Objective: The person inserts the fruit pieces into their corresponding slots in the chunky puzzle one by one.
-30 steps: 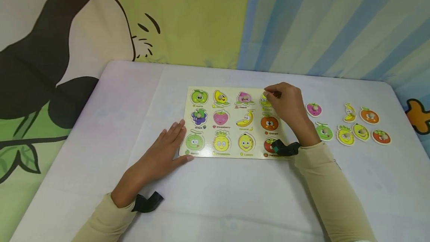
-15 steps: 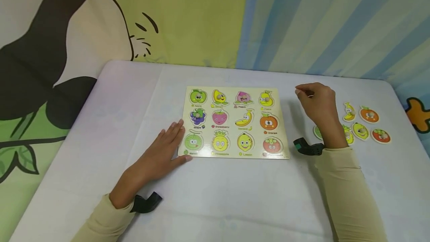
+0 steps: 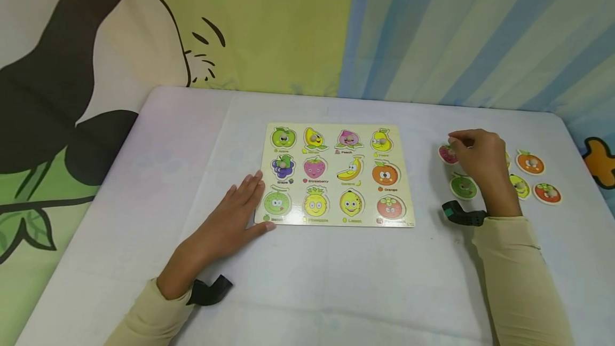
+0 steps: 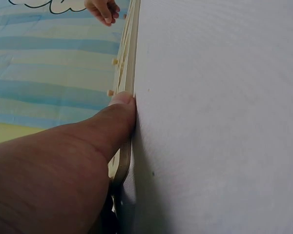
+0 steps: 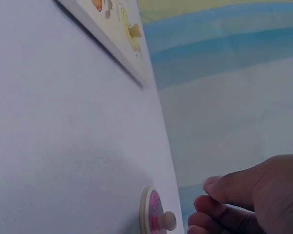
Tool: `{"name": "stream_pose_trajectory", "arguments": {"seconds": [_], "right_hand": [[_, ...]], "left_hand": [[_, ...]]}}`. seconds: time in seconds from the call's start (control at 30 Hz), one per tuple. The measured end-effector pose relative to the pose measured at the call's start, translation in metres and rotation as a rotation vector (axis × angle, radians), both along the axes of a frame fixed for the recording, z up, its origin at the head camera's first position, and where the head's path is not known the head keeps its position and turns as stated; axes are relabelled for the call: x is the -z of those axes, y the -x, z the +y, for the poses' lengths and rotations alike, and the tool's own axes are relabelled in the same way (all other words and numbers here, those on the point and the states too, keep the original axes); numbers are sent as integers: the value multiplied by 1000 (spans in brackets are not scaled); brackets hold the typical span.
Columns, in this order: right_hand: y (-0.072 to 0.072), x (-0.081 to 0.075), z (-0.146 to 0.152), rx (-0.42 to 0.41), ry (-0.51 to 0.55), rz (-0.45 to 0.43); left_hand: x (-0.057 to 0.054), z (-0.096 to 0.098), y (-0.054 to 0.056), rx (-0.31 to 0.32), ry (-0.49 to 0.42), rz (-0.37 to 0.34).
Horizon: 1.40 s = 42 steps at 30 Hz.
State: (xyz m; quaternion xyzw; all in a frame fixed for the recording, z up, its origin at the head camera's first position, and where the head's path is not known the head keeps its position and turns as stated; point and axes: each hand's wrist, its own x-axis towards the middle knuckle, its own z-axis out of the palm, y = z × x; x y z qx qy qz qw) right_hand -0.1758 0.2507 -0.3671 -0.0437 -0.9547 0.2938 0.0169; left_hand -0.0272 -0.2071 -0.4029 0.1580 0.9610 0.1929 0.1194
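A wooden fruit puzzle board (image 3: 405, 186) lies on the table. Knobbed pieces sit in its top row, and a grape piece (image 3: 282, 165) sits below the apple. My left hand (image 3: 228, 223) rests flat at the board's left edge, fingers straight; in the left wrist view the thumb (image 4: 115, 117) lies along the board's side. Right of the board, my right hand (image 3: 482, 162) hovers with loosely bent fingers beside the pink strawberry piece (image 3: 447, 155). The right wrist view shows nothing between thumb and fingers, close to that piece's wooden knob (image 5: 170, 221).
Loose knobbed pieces lie around the right hand: a green melon (image 3: 463, 187), an orange (image 3: 530, 163), a lemon (image 3: 520, 187) and a red persimmon (image 3: 547, 193). My right hand covers others. Behind the white table (image 3: 326, 282) hangs a printed cloth (image 3: 269, 31).
My right hand has left the pear piece at the board's top right and moved right and down to the strawberry piece. The left hand has stayed put.
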Motion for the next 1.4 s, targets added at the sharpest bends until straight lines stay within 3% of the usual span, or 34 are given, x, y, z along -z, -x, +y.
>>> {"name": "stream_pose_trajectory", "arguments": {"seconds": [0.3,0.53,0.8,1.23,1.4], "right_hand": [[0,10,11,33,40,-107],[0,18,9,-39,14,-87],[3,22,7,-18,-34,-103],[-1,7,-6,-37,-51,-89],[-8,-7,-17,-78,-31,19]], "left_hand": [[-1,1,0,-2,0,-3],[0,0,0,-5,-2,-1],[1,1,1,-1,5,-6],[1,0,1,-7,2,0],[1,0,1,-5,3,2]]}}
